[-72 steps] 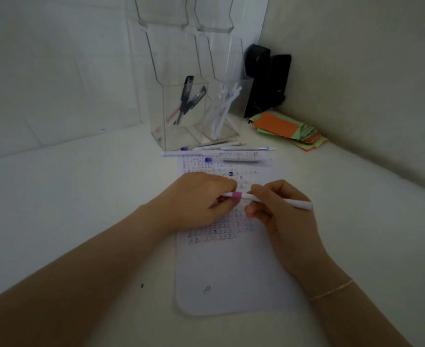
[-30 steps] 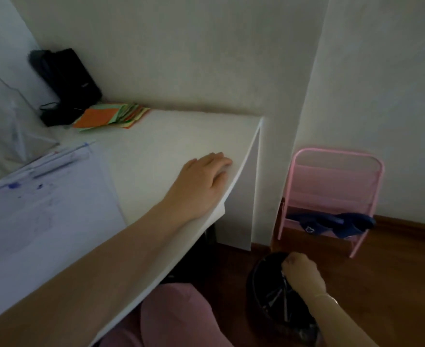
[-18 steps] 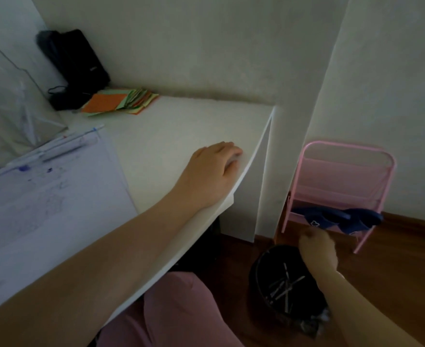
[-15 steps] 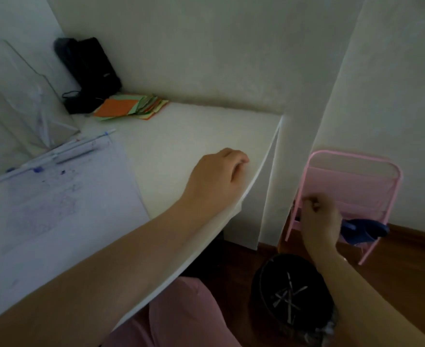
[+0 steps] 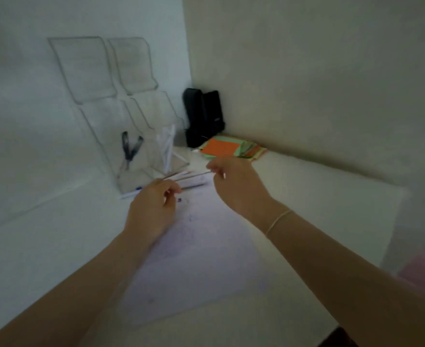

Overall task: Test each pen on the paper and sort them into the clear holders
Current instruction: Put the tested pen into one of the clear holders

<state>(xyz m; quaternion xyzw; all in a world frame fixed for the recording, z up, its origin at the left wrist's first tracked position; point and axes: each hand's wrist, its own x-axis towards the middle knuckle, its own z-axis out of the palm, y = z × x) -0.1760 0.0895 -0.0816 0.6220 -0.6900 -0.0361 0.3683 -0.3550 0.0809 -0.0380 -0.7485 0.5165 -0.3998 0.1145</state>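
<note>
The view is blurred. A written-on paper sheet (image 5: 196,259) lies on the white desk (image 5: 306,196). Behind it stand two clear holders: the left holder (image 5: 133,169) has dark pens, the right holder (image 5: 167,156) has white pens. Several loose pens (image 5: 189,177) lie in a row between paper and holders. My left hand (image 5: 153,209) hovers over the paper's top edge, fingers loosely curled, nothing seen in it. My right hand (image 5: 234,184) reaches over the pen row. Its fingertips meet the end of a thin pen; blur hides whether they pinch it.
A black case (image 5: 202,118) stands in the back corner against the wall. A stack of orange and green paper notes (image 5: 227,147) lies in front of it. The desk's right edge (image 5: 392,221) drops off, with something pink below it.
My view swung back from the floor bin to the desk. My right hand rose from the bin to the pen row. My left hand left the desk edge for the paper.
</note>
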